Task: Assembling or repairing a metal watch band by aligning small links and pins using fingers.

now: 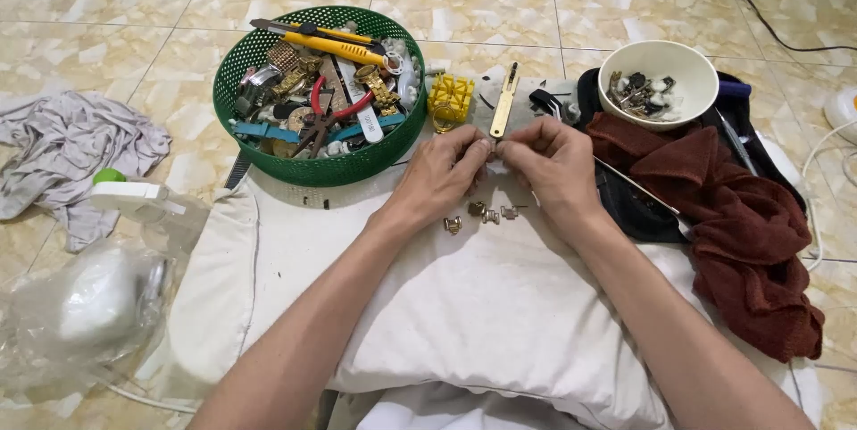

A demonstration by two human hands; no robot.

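Pinching something tiny, the left hand (444, 166) and the right hand (549, 162) meet fingertip to fingertip over a white pillow (464, 305). Both hands are closed tight on the same small thing, but it is too little and too hidden to tell what it is. A thin gold tool (504, 101) sticks up just behind the fingertips; I cannot tell if the fingers touch it.

All the other places are told from the pillow. On the pillow, just below the hands, lie 4 small metal bits (482, 215) in a short row. They are close to each other and do not touch the hands.

At the far left edge of the pillow sits a round green basket (268, 41), full of tools. A yellow cutter (321, 37) lies across the top of it, and red pliers (335, 108) lie inside. Just right of the basket, by the far edge of the pillow, is a small yellow block (451, 97).

Past the far right corner of the pillow stands a white bowl (687, 59) with little dark and shiny parts in it. A dark red cloth (741, 216) is bunched up along the right side of the pillow. Left of the pillow, on the tile floor (107, 1), lie a grey rag (62, 149) and a clear plastic bag (80, 314).
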